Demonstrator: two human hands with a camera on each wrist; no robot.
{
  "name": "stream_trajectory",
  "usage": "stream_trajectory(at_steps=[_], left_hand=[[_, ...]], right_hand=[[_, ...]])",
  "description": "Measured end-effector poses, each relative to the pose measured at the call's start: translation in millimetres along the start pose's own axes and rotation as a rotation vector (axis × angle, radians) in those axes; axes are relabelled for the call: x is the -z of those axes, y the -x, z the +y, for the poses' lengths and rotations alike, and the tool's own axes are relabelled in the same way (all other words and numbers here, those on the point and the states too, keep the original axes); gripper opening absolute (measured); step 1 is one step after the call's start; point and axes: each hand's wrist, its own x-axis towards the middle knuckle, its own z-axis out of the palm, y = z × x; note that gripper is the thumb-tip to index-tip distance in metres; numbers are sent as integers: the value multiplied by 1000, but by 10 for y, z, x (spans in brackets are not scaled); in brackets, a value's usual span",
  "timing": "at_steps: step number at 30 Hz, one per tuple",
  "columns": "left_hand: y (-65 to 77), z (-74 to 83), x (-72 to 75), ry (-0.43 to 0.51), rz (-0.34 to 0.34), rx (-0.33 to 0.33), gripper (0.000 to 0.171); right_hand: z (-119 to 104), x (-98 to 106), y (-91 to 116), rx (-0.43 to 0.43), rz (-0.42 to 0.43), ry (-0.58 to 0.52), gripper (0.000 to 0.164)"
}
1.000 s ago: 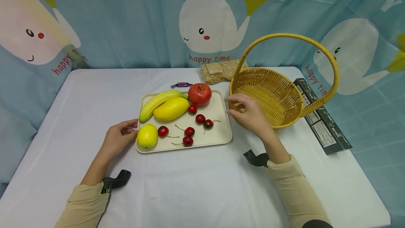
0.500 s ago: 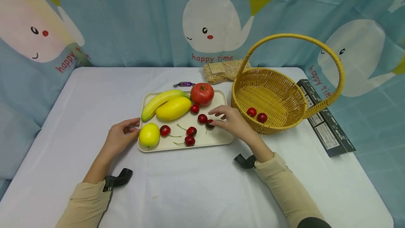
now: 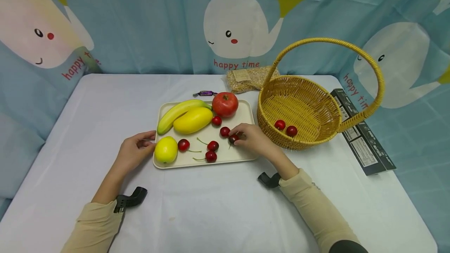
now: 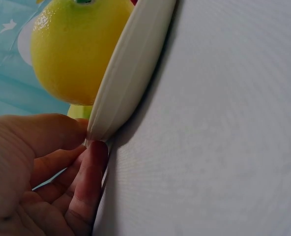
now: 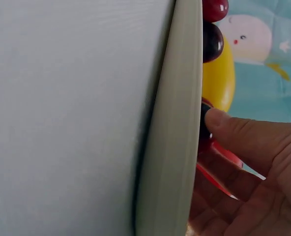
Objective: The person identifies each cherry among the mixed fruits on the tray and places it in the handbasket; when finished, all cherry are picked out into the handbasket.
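"What's toward the back of the table (image 3: 190,210)?"
"A purple candy (image 3: 205,93), with a labelled bag (image 3: 253,81) of grains to its right."
"And the far right?"
"A black box (image 3: 369,145). Behind hangs a blue whale curtain (image 3: 154,22) reading 'happy time'."

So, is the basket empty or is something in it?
Not empty: in the head view, two cherries lie inside the basket, toward its near side.

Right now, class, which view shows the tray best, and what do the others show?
The head view, showing the tray nearly whole from above. The left wrist view gives only outer wall and rim, pinched by the left hand; the right wrist view, only outer wall and rim beside the right hand.
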Motion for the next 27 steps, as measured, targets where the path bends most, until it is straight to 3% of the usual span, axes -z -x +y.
stream_trajectory(at_steps=[16, 21, 27], left_hand=[[22, 28, 4, 2, -2, 7, 44], [18, 20, 2, -5, 4, -2, 43], [13, 17, 8, -10, 6, -12, 43]], right_hand=[[-83, 10, 39, 10, -16, 95, 26], [-168, 195, 134, 73, 41, 24, 27], [-243, 541, 304, 108, 181, -9, 31]])
